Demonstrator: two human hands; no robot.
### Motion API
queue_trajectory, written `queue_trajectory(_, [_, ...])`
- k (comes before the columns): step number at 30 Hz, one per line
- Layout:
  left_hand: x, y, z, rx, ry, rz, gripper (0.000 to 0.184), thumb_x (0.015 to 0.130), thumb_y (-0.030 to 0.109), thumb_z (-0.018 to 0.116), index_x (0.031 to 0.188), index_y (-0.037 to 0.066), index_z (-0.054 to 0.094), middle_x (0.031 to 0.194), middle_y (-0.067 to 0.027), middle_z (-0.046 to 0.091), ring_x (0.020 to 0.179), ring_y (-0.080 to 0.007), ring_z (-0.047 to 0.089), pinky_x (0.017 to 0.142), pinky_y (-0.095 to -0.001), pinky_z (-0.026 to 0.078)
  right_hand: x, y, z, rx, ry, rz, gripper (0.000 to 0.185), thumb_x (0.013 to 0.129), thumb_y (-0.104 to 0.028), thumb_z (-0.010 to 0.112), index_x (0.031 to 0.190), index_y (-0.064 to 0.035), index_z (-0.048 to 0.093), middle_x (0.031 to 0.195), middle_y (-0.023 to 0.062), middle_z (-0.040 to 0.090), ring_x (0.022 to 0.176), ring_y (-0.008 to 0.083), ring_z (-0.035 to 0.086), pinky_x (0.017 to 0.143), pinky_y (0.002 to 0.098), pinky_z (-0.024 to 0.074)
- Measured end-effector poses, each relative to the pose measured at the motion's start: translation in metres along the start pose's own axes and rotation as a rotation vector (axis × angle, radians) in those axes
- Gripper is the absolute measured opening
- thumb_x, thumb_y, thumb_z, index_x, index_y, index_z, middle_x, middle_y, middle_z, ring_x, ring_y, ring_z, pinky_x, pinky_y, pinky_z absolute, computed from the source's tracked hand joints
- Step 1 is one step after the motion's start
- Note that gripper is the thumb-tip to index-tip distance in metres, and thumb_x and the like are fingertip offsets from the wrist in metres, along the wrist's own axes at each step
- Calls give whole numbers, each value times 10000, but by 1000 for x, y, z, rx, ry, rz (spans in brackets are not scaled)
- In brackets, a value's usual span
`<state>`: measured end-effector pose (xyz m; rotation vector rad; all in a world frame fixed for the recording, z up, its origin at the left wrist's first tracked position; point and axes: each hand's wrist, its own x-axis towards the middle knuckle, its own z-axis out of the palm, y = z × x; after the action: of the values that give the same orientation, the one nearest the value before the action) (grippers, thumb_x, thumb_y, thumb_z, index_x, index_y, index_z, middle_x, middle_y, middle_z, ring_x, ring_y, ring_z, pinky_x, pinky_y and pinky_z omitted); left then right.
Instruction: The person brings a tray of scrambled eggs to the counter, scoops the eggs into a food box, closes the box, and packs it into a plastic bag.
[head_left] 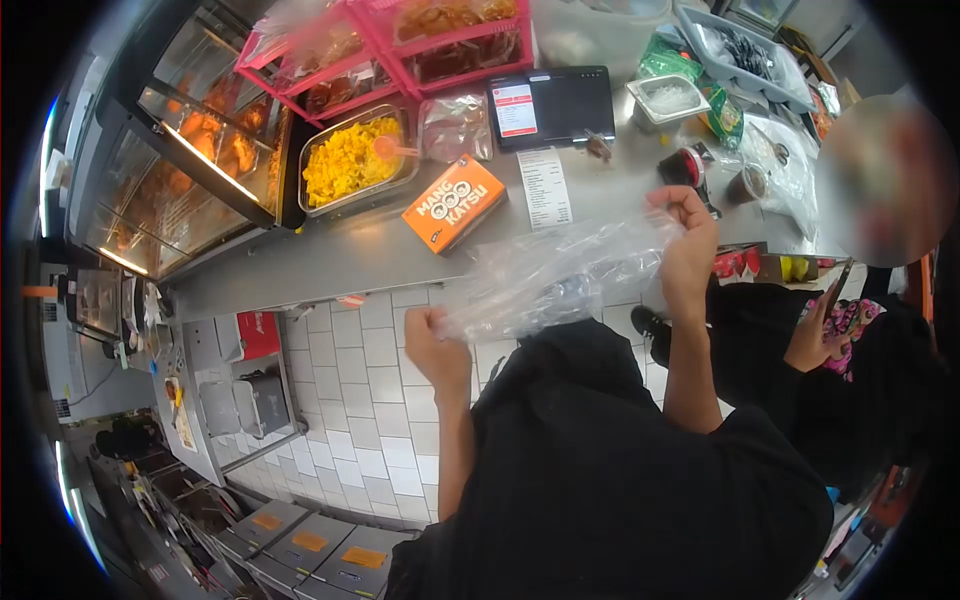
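Note:
A clear plastic bag [575, 275] is stretched between my two hands, in front of the steel counter's edge. My left hand [437, 350] is closed on its lower left end. The upper right end is pinched in my right hand [686, 245]. Just beyond the bag, an orange box [455, 203] printed "MANG KATSU" sits on the counter. Beside it lies a long printed receipt [545, 188], below a dark tablet [552, 108] with a lit screen.
Left on the counter [380, 258] stand a tray of yellow food [352, 160] and a glass food warmer [200, 150]. Pink baskets [400, 50] are behind. Scissors [780, 152] lie on white plastic at right. Another person [820, 340] holding a phone stands close on my right.

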<state>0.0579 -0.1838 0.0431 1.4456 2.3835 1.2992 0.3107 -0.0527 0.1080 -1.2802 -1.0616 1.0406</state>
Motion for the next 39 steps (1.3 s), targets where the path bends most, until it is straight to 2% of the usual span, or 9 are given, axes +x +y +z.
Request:
queue_trajectory(7, [13,64,-4,-184,-265,453,717,629,43,787,1299,101,537,1164,-119,592,1011,-306,560,890,-415,424,-10,-19,24,-336,-174,-212,253,788,59,594,1029,-18,602,843,15,610,752,109,555,679,268,457])
queue_trajectory(13, [15,74,8,-447,-501,245,441,782,24,681,1205,77,568,1111,-127,599,793,-213,617,687,-339,492,-31,-21,31,-306,-587,-112,362,778,-10,659,1131,-59,599,775,88,582,714,167,569,657,281,455])
queue_trajectory(17, [-5,62,-18,-1358,-783,-523,235,864,-27,579,1093,23,581,1024,-114,626,829,-147,616,695,-324,511,36,23,-30,-793,-59,-488,331,842,-39,633,1170,-76,599,828,94,613,737,274,602,718,345,484])
queue_trajectory(20, [37,88,2,-1254,-1107,101,497,817,101,665,1271,9,487,1082,-178,641,922,-262,660,805,-354,523,70,35,-75,-721,109,-244,321,855,-7,594,1171,-63,590,912,80,631,718,211,602,702,328,492])
queue_trajectory(21, [53,100,10,-1155,-1263,537,614,801,152,691,1340,5,436,1124,-199,635,948,-302,667,831,-363,522,79,34,-93,-511,13,-3,347,852,-16,599,1196,-58,573,925,79,637,716,175,602,687,305,493])
queue_trajectory(25, [65,141,36,-150,-856,-180,561,802,149,691,1331,101,509,1095,-192,637,893,-316,657,805,-358,512,71,0,-123,100,-538,312,546,835,-58,648,1341,-27,446,886,51,651,721,107,602,652,225,474])
queue_trajectory(31, [76,80,136,-458,-485,-208,476,863,12,593,1326,53,490,932,-106,644,773,-180,632,730,-309,511,85,-4,-145,260,-1479,568,845,722,-123,758,1429,80,343,1022,73,680,966,97,606,782,202,458])
queue_trajectory(35, [68,124,101,-1010,-1035,-216,268,856,-4,550,1109,13,637,866,-85,685,721,-156,633,713,-310,504,108,25,-154,-561,152,331,620,718,-8,620,1324,-69,509,659,-5,568,617,105,547,619,228,431])
queue_trajectory(39, [84,152,105,-1226,-1458,77,242,807,64,503,819,25,741,740,-102,697,639,-208,632,575,-308,449,122,59,-170,-758,288,231,587,683,17,607,1253,-108,537,638,78,592,591,228,585,635,357,472])
